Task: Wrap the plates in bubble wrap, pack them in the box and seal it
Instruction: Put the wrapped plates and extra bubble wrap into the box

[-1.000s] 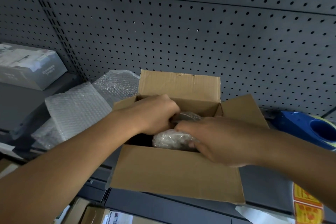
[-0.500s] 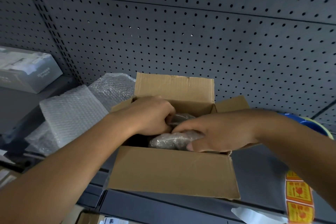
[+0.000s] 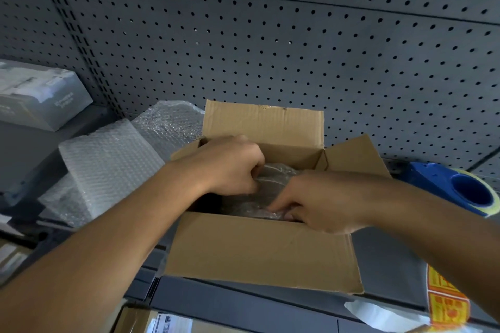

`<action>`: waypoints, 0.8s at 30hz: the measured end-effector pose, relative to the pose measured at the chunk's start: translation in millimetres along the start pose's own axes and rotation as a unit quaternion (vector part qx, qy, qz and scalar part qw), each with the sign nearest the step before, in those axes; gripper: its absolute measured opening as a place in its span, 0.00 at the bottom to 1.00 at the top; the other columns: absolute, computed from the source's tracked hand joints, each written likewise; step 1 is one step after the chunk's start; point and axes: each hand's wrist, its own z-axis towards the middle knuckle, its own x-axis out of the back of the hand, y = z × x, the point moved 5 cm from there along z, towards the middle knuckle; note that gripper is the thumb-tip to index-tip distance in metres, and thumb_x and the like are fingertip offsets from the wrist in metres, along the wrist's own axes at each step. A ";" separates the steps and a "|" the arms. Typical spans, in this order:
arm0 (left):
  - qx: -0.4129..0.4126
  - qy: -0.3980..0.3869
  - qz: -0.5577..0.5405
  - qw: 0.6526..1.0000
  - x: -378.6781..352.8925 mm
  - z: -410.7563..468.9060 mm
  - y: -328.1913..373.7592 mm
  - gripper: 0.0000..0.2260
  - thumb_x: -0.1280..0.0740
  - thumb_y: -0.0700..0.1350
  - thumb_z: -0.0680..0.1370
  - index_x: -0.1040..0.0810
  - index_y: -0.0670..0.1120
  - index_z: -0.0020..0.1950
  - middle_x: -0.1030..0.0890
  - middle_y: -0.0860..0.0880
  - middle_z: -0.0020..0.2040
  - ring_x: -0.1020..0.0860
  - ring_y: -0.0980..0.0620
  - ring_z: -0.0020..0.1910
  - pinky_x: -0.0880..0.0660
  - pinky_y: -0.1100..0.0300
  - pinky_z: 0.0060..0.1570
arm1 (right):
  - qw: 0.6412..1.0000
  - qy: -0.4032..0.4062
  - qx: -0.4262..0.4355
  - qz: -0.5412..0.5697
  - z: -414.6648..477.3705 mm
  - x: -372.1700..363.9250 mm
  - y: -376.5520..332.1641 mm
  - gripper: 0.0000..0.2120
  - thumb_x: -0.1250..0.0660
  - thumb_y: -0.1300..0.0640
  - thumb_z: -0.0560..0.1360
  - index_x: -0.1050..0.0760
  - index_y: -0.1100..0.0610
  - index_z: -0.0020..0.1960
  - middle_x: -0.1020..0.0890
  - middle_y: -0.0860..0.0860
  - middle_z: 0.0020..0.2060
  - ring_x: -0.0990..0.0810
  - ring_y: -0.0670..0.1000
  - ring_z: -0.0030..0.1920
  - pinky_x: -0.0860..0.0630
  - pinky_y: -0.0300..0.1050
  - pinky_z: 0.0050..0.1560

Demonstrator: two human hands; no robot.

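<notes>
Brown corrugated cardboard is what fills the middle of the view: an open cardboard box is set on a grey metal shelf, with all its flaps folded outward. Inside it a dark plate bundle wrapped in clear bubble wrap is seen, low in the box. The left hand is closed on the bundle's far side, its fingers curled into the wrap. The right hand is laid at the near edge with its fingers bent down onto the plastic; whether the wrap is pinched or only pressed cannot be told. At nine o'clock from the box, loose folded sheets of bubble wrap are piled. At three o'clock a blue plastic tape dispenser is parked. At five o'clock a strip of yellow and red stickers is glimpsed. A grey perforated back panel is seen at twelve.
</notes>
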 end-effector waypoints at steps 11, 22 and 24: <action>0.028 0.027 -0.082 0.996 24.1 -22.2 -11.9 0.07 0.30 0.60 0.77 0.19 0.58 0.51 0.20 0.63 0.45 0.22 0.62 0.46 0.25 0.60 0.45 | 0.996 0.068 0.002 0.061 -6.0 7.5 10.1 0.18 0.37 0.50 0.82 0.28 0.37 0.70 0.20 0.37 0.61 0.22 0.36 0.58 0.22 0.43 0.61; 0.144 0.166 -0.277 0.935 -6.6 -121.3 -56.6 0.39 0.46 0.83 0.65 0.39 0.72 0.74 0.42 0.77 0.73 0.36 0.68 0.71 0.35 0.60 0.68 | 0.829 0.494 -0.026 0.262 -130.5 30.8 84.8 0.15 0.36 0.59 0.81 0.21 0.44 0.62 0.18 0.34 0.58 0.23 0.32 0.60 0.30 0.23 0.57; 0.129 0.135 -0.325 0.927 -21.1 -121.4 -52.6 0.39 0.41 0.84 0.62 0.42 0.79 0.72 0.44 0.80 0.73 0.36 0.66 0.73 0.30 0.57 0.67 | 0.801 0.530 -0.087 0.264 -150.4 6.5 124.5 0.18 0.37 0.63 0.81 0.22 0.42 0.61 0.17 0.38 0.58 0.22 0.34 0.59 0.29 0.24 0.56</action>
